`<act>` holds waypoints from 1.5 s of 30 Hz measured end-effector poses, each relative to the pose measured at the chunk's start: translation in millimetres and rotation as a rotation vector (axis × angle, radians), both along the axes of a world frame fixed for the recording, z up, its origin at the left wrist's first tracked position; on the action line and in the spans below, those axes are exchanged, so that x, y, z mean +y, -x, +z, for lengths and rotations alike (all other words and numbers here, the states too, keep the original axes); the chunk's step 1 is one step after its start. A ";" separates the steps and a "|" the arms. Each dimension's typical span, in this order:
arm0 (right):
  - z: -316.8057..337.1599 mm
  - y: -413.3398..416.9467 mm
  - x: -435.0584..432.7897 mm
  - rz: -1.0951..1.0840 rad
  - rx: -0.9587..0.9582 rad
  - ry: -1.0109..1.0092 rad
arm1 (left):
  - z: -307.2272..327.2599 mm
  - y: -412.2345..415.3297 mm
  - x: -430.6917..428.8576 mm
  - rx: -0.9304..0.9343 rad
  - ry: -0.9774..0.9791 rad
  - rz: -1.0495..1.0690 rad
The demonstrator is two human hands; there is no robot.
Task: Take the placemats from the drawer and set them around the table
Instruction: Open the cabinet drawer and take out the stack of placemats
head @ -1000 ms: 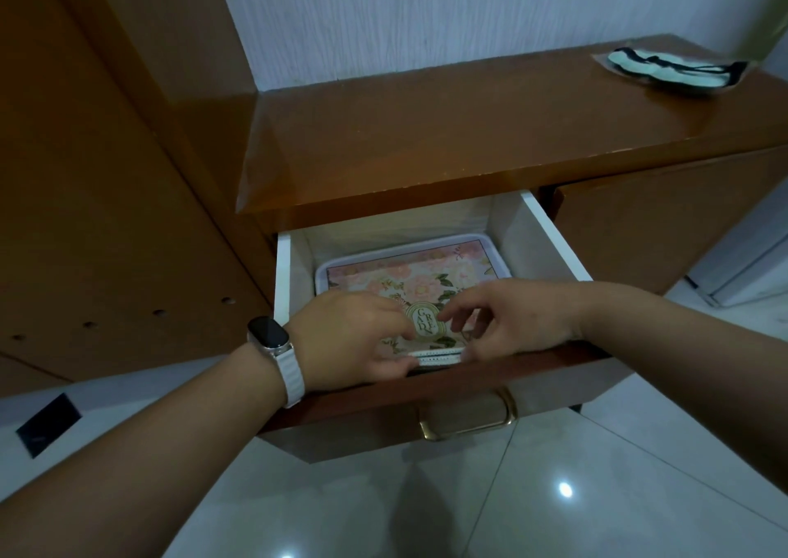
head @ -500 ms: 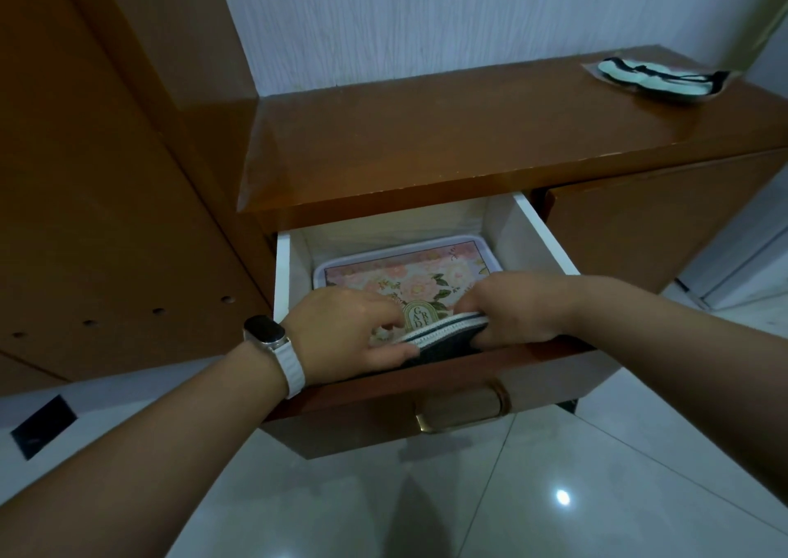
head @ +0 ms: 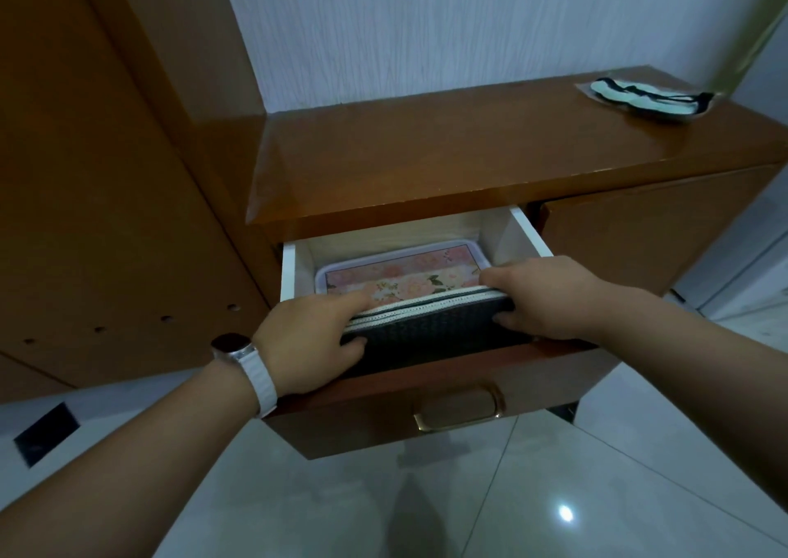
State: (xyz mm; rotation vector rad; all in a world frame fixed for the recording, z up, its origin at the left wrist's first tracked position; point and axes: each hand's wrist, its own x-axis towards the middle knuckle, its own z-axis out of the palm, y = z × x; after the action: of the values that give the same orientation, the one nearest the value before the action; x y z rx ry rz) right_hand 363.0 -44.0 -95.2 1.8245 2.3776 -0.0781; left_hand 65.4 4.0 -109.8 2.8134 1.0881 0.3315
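A stack of placemats (head: 426, 331), pink and floral on top, dark and woven underneath with white stitched edges, lies in the open white-lined drawer (head: 524, 233). Its near edge is tipped up towards me, so the dark undersides show. My left hand (head: 311, 340), with a white-strapped watch on the wrist, grips the left end of that raised edge, fingers over the top and thumb below. At the right end my right hand (head: 550, 297) holds the stack the same way. The far part of the stack still lies flat in the drawer.
The drawer sticks out of a brown wooden sideboard (head: 469, 152) and has a brass handle (head: 460, 412) on its front. A light eye mask with black trim (head: 652, 97) lies on the sideboard's right end. A tall wooden cabinet (head: 106, 195) stands left; glossy white floor tiles (head: 426, 506) lie below.
Both hands went from resting on the flat placemats to gripping the near edge, and have lifted it higher. The hands have spread apart to the two ends.
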 end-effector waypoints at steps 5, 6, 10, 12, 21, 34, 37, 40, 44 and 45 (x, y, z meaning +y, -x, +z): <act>1.0 -4.8 -8.2 -0.001 0.128 -0.189 | -2.6 5.4 -0.7 -0.181 -0.059 0.026; 1.1 -6.3 -10.0 -0.003 0.159 -0.222 | -3.0 8.5 -0.2 -0.217 0.001 0.049; 5.7 -8.0 -15.5 -0.031 0.276 -0.343 | -2.0 20.0 2.6 -0.319 0.204 0.093; 10.5 -6.6 -16.3 -0.076 0.381 -0.394 | 1.5 23.8 1.4 -0.430 0.264 0.106; 7.7 -15.3 -15.9 -0.411 0.773 -0.253 | 10.9 14.3 0.0 -0.581 0.144 0.134; 108.2 -9.8 -19.9 -0.547 1.055 -0.377 | 122.5 4.7 -4.5 -0.905 0.360 0.231; 179.2 -13.8 -26.0 -0.587 1.098 -0.352 | 191.2 -2.0 -6.2 -0.883 0.408 0.280; 261.5 -19.6 -37.1 -0.642 1.113 -0.346 | 274.5 -9.7 -15.5 -0.858 0.410 0.316; 377.7 -28.8 -62.0 -0.683 1.128 -0.307 | 397.1 -22.1 -43.5 -0.880 0.457 0.325; 404.8 -31.3 -69.3 -0.695 1.130 -0.305 | 424.5 -24.5 -50.2 -0.882 0.459 0.326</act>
State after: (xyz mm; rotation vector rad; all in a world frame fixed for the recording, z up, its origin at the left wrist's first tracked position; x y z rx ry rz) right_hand 394.3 -113.3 309.6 3.3016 2.1066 -1.1371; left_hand 89.9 -46.2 314.6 1.7561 1.1625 1.0562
